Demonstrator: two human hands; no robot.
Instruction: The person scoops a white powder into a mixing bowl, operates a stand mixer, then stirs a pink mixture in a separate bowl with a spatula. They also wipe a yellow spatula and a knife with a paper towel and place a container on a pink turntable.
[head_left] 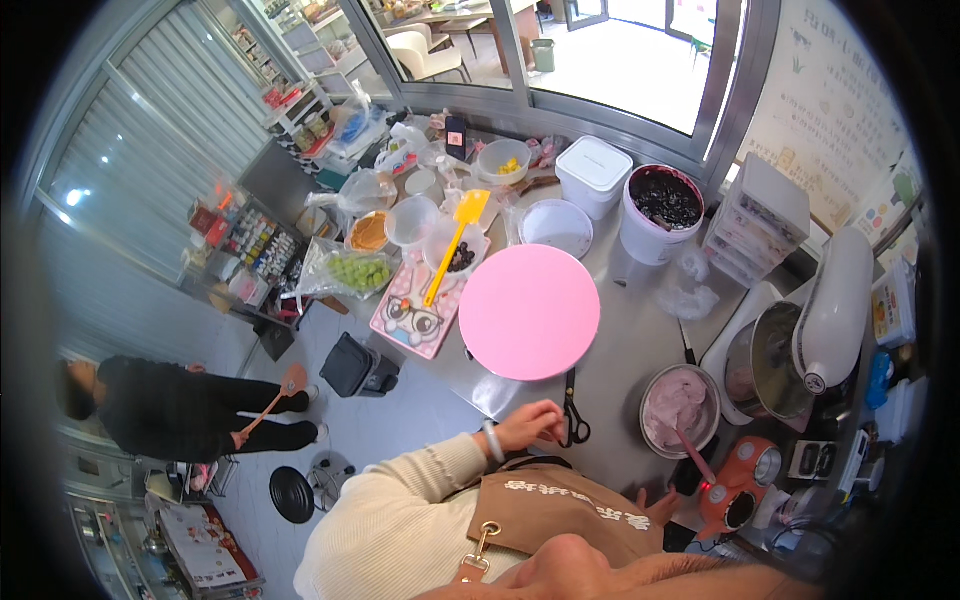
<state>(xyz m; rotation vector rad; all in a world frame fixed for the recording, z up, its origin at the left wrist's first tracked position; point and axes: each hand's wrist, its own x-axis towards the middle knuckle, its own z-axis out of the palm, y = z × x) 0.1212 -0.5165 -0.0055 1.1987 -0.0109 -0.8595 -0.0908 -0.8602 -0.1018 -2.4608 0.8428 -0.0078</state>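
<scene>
Brown apron (545, 518) faces a round pink disc (530, 312) across a steel table (622, 345)

Along the table's near edge, the disc sits bare, ahead of the person. To its right stands a metal bowl (645, 432) of pink mixture (680, 400), a pink-handled tool (696, 458) jutting over its rim. The left hand (528, 426) hangs just short of the disc, fingers curled; nothing shows in its grip, though whether it is fully closed cannot be told. The right hand (657, 508), low beside the apron, is partly hidden, its grip impossible to judge. Smallest of the group, black-handled scissors (571, 407) lie just beside the left hand, pointing toward the disc. The step appears to be a pause in preparation. A next move would seem to call for the left grip to steer clear of the scissors, or the right to reach the tool
</scene>
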